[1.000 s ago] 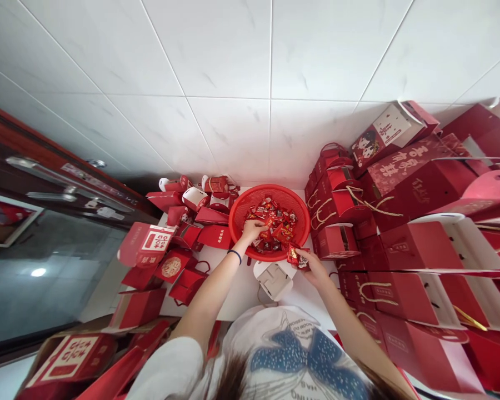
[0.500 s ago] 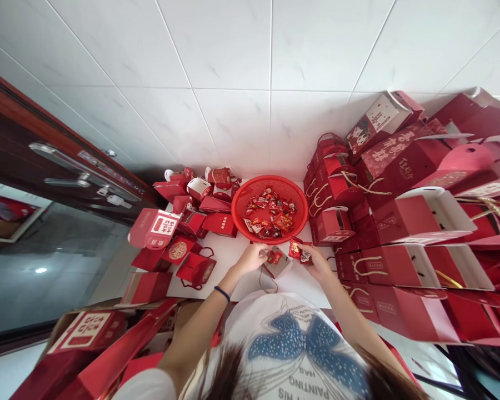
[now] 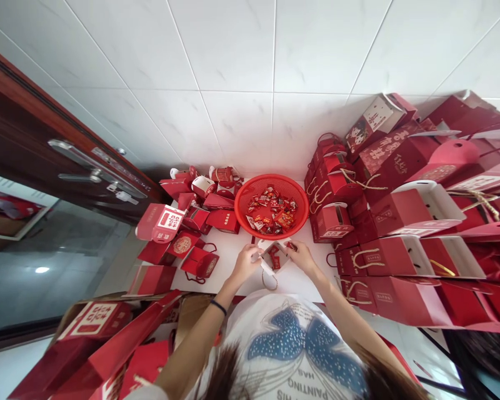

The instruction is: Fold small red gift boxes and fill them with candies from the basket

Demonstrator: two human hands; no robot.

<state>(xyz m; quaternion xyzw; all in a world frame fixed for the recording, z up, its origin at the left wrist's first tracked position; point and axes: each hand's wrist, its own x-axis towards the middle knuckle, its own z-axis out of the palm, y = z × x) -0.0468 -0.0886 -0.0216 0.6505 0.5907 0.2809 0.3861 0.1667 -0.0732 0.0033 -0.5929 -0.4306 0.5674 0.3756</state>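
Observation:
A small open gift box (image 3: pixel 269 269) with a string handle stands on the white table in front of me, several red candy packets (image 3: pixel 275 257) inside it. My left hand (image 3: pixel 245 263) is closed on the box's left edge, thumb and fingers pinching the white card. At the right rim of the box is my right hand (image 3: pixel 301 257), its fingers closed around a small dark red candy packet (image 3: pixel 290 245), mostly hidden by the fingers. Just beyond the box, a red plastic basket (image 3: pixel 238 206) holds many wrapped candies (image 3: pixel 281 208).
Red gift boxes (image 3: pixel 223 220) cluster to the left on the white table (image 3: pixel 233 242). Taller stacks of red boxes (image 3: pixel 391 266) crowd the right side. More boxes (image 3: pixel 94 320) lie at lower left. A tiled wall (image 3: pixel 237 119) stands behind, and a door (image 3: pixel 29 139) at left.
My right hand has moved left with the candy from beside the box to its right rim. My left hand has shifted slightly left and down along the box, whose opening now faces up more.

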